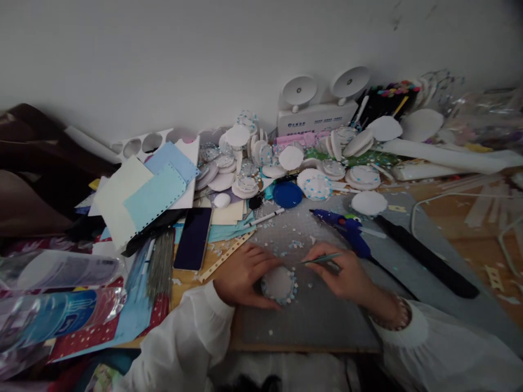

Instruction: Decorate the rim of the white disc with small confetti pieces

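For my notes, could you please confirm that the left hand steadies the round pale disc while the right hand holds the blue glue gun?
Not quite: the head view shows the right hand holding slim dark tweezers; the blue glue gun lies on the flat grey mat.

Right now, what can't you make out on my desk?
- Disc's left rim: head view, hidden by your left hand.
- Whether the slim tool in your right hand grips anything: head view, tip too small.
- White box's small print: head view, blurred.
- Blue-labelled bottle's far end: head view, cut off by the left edge.
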Tool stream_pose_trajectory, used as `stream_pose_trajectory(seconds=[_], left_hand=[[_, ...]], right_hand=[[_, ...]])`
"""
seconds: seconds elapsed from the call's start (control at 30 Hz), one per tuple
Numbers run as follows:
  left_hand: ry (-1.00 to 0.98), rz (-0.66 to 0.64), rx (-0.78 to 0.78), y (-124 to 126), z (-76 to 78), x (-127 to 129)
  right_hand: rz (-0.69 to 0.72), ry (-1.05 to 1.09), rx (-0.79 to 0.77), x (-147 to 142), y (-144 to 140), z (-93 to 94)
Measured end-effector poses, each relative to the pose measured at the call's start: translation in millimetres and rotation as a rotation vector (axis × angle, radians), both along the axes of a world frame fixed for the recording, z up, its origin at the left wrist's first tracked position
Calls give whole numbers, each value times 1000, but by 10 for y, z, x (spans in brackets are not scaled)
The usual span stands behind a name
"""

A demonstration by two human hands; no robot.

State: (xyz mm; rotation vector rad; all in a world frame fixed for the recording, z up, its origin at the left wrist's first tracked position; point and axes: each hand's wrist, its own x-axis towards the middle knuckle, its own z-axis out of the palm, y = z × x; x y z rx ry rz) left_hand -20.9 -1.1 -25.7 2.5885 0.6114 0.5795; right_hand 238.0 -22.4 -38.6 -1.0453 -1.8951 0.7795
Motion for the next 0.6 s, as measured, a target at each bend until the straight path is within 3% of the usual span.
stream_pose_trajectory(seconds=[0.6], left_hand=[[-38, -24, 95, 10, -41, -6]], right_hand=[[35, -67, 158, -26, 29, 12]])
